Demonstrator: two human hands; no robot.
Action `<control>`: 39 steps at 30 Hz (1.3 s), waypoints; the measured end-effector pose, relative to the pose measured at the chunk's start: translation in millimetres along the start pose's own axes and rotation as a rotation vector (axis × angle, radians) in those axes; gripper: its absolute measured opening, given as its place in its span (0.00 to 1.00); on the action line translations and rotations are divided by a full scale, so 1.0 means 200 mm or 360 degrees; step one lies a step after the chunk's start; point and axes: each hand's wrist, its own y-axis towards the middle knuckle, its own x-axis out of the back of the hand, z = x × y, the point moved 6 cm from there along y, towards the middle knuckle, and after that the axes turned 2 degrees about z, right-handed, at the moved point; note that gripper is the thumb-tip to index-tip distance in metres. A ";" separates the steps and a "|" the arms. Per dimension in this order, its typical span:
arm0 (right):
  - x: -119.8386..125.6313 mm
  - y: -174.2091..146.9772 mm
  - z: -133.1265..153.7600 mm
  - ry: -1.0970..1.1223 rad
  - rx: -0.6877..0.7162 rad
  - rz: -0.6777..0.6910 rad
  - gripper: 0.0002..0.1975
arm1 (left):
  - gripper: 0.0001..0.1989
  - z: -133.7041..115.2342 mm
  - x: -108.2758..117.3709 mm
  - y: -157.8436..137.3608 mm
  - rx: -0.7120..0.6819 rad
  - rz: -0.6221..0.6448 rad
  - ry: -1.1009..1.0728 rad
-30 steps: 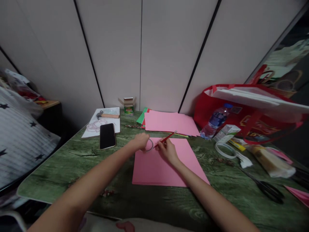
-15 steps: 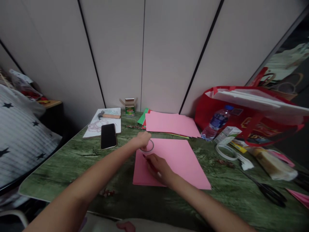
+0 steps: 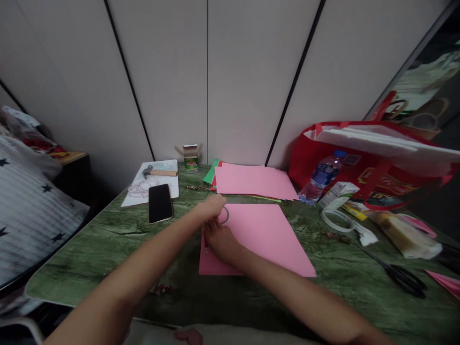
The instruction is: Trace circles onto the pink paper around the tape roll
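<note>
My left hand [image 3: 212, 206], fingers closed, presses a thin grey ring [image 3: 227, 215] onto the upper left of a pink sheet of paper [image 3: 266, 239]. Part of the ring is hidden under that hand. Right below it, my right hand [image 3: 222, 241] grips a dark red pencil [image 3: 206, 246] close to the ring's lower left side. The pencil's tip is covered by the fingers. Under the top sheet, more pink paper shows along the left and lower edges.
Behind lie stacked coloured sheets [image 3: 255, 181]. To the left are a phone [image 3: 160, 203], a hammer [image 3: 161, 172] and a small open box [image 3: 191, 163]. At right stand a water bottle [image 3: 323, 176], a red bag [image 3: 302, 148], a tape roll [image 3: 336, 220] and scissors [image 3: 404, 279].
My right hand with the pencil has moved left and up, right against the left hand. The left hand stays on the ring. The view has shifted slightly.
</note>
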 end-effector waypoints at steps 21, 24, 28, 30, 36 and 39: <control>0.02 -0.10 -0.01 0.0205 -0.0035 -0.0005 0.16 | 0.17 0.00 0.01 0.01 -0.0036 -0.0006 0.0173; 0.02 -0.15 -0.07 0.0414 -0.0050 -0.0068 0.15 | 0.18 0.00 0.00 0.02 -0.0043 -0.0012 0.0199; 0.03 -0.20 -0.18 0.0806 -0.0082 -0.0337 0.13 | 0.18 0.00 0.00 0.01 -0.0035 -0.0030 0.0214; 0.03 -0.23 -0.24 0.0976 -0.0122 -0.0458 0.12 | 0.18 -0.01 0.01 0.01 -0.0029 -0.0039 0.0217; 0.02 -0.27 -0.36 0.1318 -0.0162 -0.0500 0.10 | 0.19 0.00 0.00 0.00 -0.0051 -0.0049 0.0211; 0.00 -0.29 -0.43 0.1455 -0.0213 -0.0451 0.09 | 0.22 0.01 -0.01 0.00 -0.0053 -0.0056 0.0198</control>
